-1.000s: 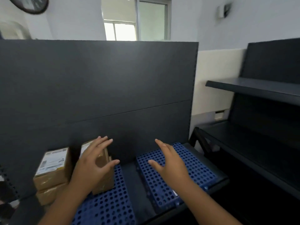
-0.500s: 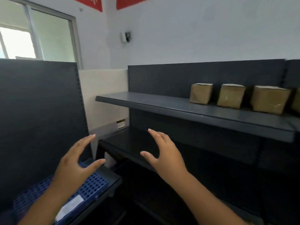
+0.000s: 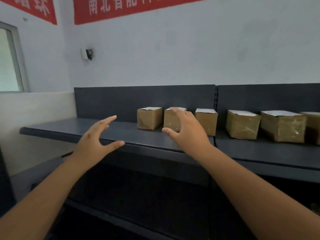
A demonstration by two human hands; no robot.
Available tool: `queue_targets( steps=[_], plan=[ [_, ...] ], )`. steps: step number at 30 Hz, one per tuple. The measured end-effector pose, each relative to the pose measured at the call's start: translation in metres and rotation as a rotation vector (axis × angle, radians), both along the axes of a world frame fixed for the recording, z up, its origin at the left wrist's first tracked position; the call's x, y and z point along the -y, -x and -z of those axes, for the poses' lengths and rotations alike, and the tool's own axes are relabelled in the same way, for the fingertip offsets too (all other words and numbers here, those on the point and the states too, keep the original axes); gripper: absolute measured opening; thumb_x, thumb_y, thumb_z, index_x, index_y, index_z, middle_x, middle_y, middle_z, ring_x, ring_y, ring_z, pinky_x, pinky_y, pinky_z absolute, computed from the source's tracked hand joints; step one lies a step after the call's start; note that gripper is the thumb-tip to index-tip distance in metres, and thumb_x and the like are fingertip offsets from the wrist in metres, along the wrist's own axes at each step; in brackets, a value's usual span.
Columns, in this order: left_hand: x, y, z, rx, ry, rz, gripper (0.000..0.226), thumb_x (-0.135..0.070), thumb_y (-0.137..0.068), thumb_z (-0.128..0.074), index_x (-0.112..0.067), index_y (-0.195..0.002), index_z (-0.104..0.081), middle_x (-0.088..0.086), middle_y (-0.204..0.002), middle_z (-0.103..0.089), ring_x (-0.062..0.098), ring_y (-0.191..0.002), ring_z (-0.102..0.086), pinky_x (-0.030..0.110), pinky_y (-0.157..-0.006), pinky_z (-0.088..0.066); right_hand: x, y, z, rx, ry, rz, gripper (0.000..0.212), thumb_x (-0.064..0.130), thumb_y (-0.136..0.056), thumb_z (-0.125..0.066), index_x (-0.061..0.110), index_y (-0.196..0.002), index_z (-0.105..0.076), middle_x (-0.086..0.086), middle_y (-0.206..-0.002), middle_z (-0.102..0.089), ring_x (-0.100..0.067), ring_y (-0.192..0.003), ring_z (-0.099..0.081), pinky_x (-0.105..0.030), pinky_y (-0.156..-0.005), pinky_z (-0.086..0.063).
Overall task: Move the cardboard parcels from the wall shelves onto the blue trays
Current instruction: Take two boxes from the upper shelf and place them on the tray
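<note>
Several brown cardboard parcels stand in a row on the dark wall shelf (image 3: 121, 130). The leftmost parcel (image 3: 149, 118) stands free. My right hand (image 3: 186, 129) is spread open in front of the second parcel (image 3: 170, 120), fingertips near its top edge, thumb low by its front face; contact is unclear. A third parcel (image 3: 207, 121) and larger parcels (image 3: 242, 124) (image 3: 282, 128) follow to the right. My left hand (image 3: 96, 140) hovers open over the shelf's front edge, left of the parcels, holding nothing. No blue tray is in view.
A lower dark shelf (image 3: 155, 179) runs beneath the top one. A slotted upright (image 3: 215, 101) splits the shelf back panel. The white wall carries red banners (image 3: 138, 6); a window (image 3: 10, 59) is at far left.
The view has swung right from the blue trays and stacked parcels to the wall shelf. Both empty hands have risen to shelf height, the right one reaching the second parcel.
</note>
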State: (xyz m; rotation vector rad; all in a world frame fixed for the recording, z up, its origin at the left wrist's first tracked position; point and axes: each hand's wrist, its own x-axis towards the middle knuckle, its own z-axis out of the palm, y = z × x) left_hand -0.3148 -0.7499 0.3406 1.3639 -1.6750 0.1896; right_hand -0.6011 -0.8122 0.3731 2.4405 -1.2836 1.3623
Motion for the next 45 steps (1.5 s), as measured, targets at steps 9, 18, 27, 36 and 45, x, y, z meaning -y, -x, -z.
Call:
queue_targets(
  steps=[9, 18, 27, 36, 45],
  plan=[
    [0.13, 0.003, -0.059, -0.014, -0.162, 0.162, 0.086, -0.058, -0.068, -0.074, -0.05, -0.141, -0.029, -0.001, -0.152, -0.035, 0.019, -0.127, -0.048, 0.039, -0.101, -0.043, 0.072, 0.004, -0.034, -0.027, -0.203, 0.155, 0.071, 0.049, -0.083, -0.066, 0.034, -0.143, -0.031, -0.011, -0.138, -0.046, -0.016, -0.094, -0.052, -0.025, -0.081, -0.041],
    [0.227, -0.003, -0.066, 0.202, -0.341, 0.155, 0.085, -0.043, -0.071, -0.08, -0.042, -0.141, -0.032, 0.003, -0.135, -0.051, 0.021, -0.116, -0.05, 0.033, -0.092, -0.043, 0.129, -0.018, -0.029, -0.089, -0.332, 0.256, 0.076, 0.046, -0.081, -0.069, 0.035, -0.143, -0.027, -0.008, -0.124, -0.061, -0.025, -0.109, -0.057, -0.029, -0.076, -0.044],
    [0.253, 0.001, -0.056, 0.07, -0.335, 0.221, 0.064, -0.038, -0.072, -0.081, -0.04, -0.128, -0.05, -0.009, -0.12, -0.059, 0.011, -0.101, -0.057, 0.028, -0.081, -0.05, 0.15, -0.013, -0.022, -0.075, -0.361, 0.27, 0.065, 0.036, -0.084, -0.07, 0.031, -0.139, -0.035, -0.004, -0.122, -0.061, -0.022, -0.106, -0.058, -0.03, -0.088, -0.047],
    [0.244, 0.003, -0.051, -0.004, -0.282, 0.206, 0.07, -0.036, -0.068, -0.084, -0.037, -0.131, -0.054, -0.007, -0.129, -0.058, 0.012, -0.107, -0.055, 0.027, -0.086, -0.049, 0.149, -0.011, -0.019, -0.03, -0.293, 0.254, 0.062, 0.031, -0.082, -0.073, 0.028, -0.136, -0.043, -0.001, -0.124, -0.06, -0.02, -0.111, -0.055, -0.029, -0.089, -0.045],
    [0.191, 0.0, -0.047, -0.143, -0.138, 0.137, 0.066, -0.036, -0.071, -0.082, -0.037, -0.13, -0.055, -0.009, -0.133, -0.056, 0.01, -0.107, -0.054, 0.018, -0.076, -0.043, 0.111, -0.001, -0.032, 0.021, -0.18, 0.173, 0.058, 0.029, -0.083, -0.071, 0.031, -0.135, -0.043, -0.002, -0.122, -0.062, -0.021, -0.103, -0.059, -0.034, -0.086, -0.05]
  ],
)
